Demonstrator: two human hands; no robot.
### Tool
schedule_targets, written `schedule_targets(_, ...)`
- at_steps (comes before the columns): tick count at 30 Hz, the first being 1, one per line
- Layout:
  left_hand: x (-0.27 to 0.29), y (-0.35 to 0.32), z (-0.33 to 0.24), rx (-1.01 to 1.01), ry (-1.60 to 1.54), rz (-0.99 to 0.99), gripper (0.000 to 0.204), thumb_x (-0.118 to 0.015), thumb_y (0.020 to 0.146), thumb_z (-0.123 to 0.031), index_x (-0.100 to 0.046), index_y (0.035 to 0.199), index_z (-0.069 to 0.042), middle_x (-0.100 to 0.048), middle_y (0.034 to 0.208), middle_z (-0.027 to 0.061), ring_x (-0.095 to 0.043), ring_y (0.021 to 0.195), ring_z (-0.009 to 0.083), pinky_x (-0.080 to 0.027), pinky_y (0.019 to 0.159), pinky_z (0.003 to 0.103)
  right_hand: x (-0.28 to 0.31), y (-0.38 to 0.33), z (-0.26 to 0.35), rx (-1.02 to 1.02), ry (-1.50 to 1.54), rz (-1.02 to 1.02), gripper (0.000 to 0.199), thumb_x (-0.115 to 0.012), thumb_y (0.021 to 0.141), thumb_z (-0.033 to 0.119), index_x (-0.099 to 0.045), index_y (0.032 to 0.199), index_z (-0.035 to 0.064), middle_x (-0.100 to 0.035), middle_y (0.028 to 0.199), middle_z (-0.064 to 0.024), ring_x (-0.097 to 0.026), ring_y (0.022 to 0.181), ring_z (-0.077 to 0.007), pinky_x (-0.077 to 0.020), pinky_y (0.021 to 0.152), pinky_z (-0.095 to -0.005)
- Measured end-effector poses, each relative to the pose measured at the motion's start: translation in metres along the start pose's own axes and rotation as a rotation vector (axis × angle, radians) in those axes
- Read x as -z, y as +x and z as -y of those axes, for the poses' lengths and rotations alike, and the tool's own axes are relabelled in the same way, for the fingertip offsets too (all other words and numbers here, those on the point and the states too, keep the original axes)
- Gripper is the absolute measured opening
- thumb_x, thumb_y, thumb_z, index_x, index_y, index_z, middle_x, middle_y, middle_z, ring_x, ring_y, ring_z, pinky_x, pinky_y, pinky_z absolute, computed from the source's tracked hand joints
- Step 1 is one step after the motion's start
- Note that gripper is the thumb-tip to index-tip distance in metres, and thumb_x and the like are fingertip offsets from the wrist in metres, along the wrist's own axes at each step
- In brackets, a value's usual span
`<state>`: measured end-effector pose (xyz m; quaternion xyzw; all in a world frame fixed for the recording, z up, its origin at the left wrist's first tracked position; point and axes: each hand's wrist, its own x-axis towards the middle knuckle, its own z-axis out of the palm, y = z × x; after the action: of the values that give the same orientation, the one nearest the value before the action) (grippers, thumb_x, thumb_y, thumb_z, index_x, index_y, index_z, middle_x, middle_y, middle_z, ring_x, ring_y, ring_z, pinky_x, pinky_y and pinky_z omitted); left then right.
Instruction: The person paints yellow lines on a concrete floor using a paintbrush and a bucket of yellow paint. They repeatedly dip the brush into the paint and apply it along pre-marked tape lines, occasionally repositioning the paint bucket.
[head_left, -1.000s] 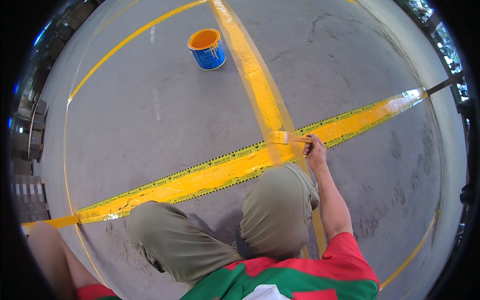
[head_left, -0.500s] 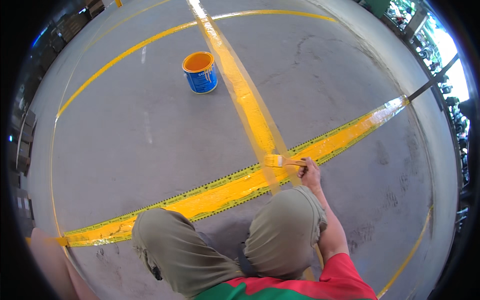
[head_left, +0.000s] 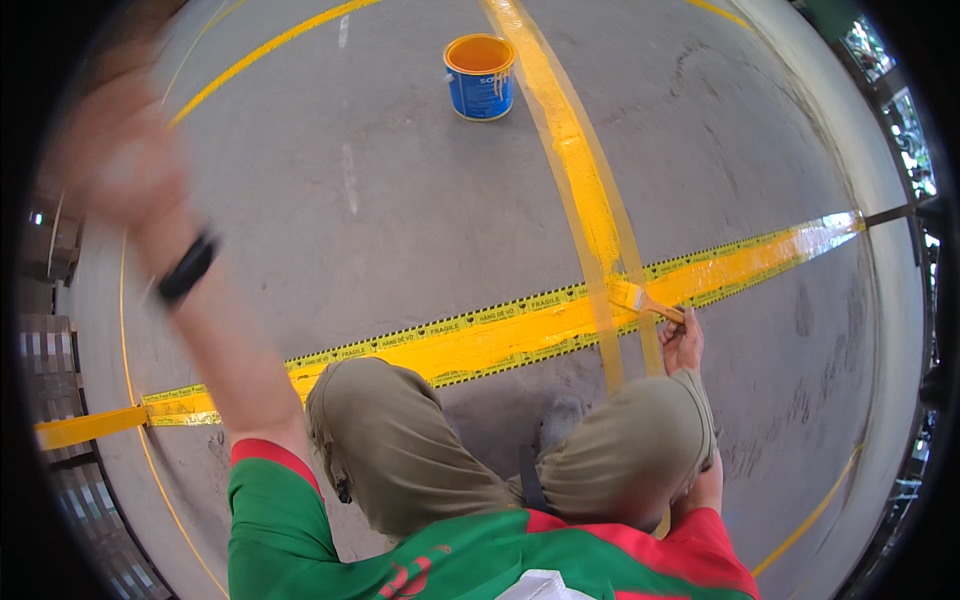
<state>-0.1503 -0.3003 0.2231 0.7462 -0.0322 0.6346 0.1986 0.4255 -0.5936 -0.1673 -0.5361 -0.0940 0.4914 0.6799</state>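
Observation:
My right hand (head_left: 683, 345) is closed round the wooden handle of a flat paintbrush (head_left: 650, 304). Its yellow-coated bristles lie on the wet yellow band where two painted lines cross. One painted line (head_left: 575, 150) runs away from me between strips of clear brownish tape. The other painted line (head_left: 470, 347) crosses in front of my knees, edged by printed yellow-and-black tape (head_left: 430, 329). My left hand (head_left: 130, 150), with a dark wristband (head_left: 187, 270) on its wrist, is raised at the upper left. Motion blurs its fingers, so whether it holds anything is unclear.
An open blue paint can (head_left: 480, 92) with orange-yellow paint inside stands on the grey floor, left of the far-running line. Stacked goods (head_left: 52, 370) line the left edge. A pale kerb (head_left: 850, 130) runs along the right. My bent knees (head_left: 385, 430) are close to the crossing line.
My left hand has swung up from the lower left to the upper left. The view has shifted, and the paintbrush now slants more, still at the crossing in my right hand.

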Motion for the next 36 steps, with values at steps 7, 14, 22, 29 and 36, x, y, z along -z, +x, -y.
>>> schedule_targets(7,-0.061,-0.185,0.260,1.655,0.065,-0.400,0.056,-0.050,0.105,-0.029,-0.035,0.147,0.004,-0.059,0.133,0.0244,-0.063,0.115,0.0375,-0.054,0.095,0.045,0.000,-0.014,0.011,-0.062,-0.042,-0.071,0.029,-0.054,0.105,0.032,-0.063,0.109,0.0043,-0.054,0.069,-0.0023,-0.050,0.059,-0.0140,-0.0443,0.057,-0.0311)
schedule_targets(14,-0.091,-0.263,0.400,1.822,-0.082,-0.631,0.057,-0.041,0.105,-0.021,-0.024,0.151,0.007,-0.040,0.149,0.0335,-0.051,0.129,0.0488,-0.046,0.107,0.057,0.019,-0.054,0.005,-0.113,-0.018,-0.191,0.028,-0.057,0.104,0.032,-0.064,0.107,0.0053,-0.057,0.067,-0.0019,-0.054,0.058,-0.0140,-0.0469,0.055,-0.0310)
schedule_targets(22,-0.097,-0.313,0.490,1.796,-0.087,-0.928,0.033,-0.046,0.105,-0.020,-0.049,0.135,-0.007,-0.063,0.108,0.0190,-0.065,0.096,0.0315,-0.055,0.082,0.046,0.038,-0.120,0.027,-0.105,-0.084,-0.392,0.027,-0.056,0.104,0.034,-0.063,0.106,0.0086,-0.056,0.067,-0.0005,-0.053,0.059,-0.0129,-0.0434,0.056,-0.0311)
schedule_targets(29,-0.065,-0.310,0.516,1.912,-0.362,-0.978,0.018,-0.051,0.106,-0.022,-0.057,0.120,-0.012,-0.059,0.096,0.0089,-0.059,0.080,0.0214,-0.053,0.073,0.037,0.044,-0.131,0.025,-0.096,-0.068,-0.441,0.028,-0.056,0.104,0.032,-0.063,0.107,0.0052,-0.057,0.069,-0.0025,-0.054,0.060,-0.0140,-0.0441,0.056,-0.0301)
schedule_targets(36,-0.076,-0.284,0.481,1.745,-0.042,-0.716,0.028,-0.051,0.101,-0.004,-0.048,0.125,0.010,-0.060,0.108,0.0168,-0.066,0.099,0.0326,-0.060,0.092,0.052,0.031,-0.100,0.028,-0.108,-0.110,-0.396,0.029,-0.055,0.105,0.031,-0.063,0.107,0.0038,-0.057,0.070,-0.0021,-0.053,0.061,-0.0137,-0.0444,0.057,-0.0304)
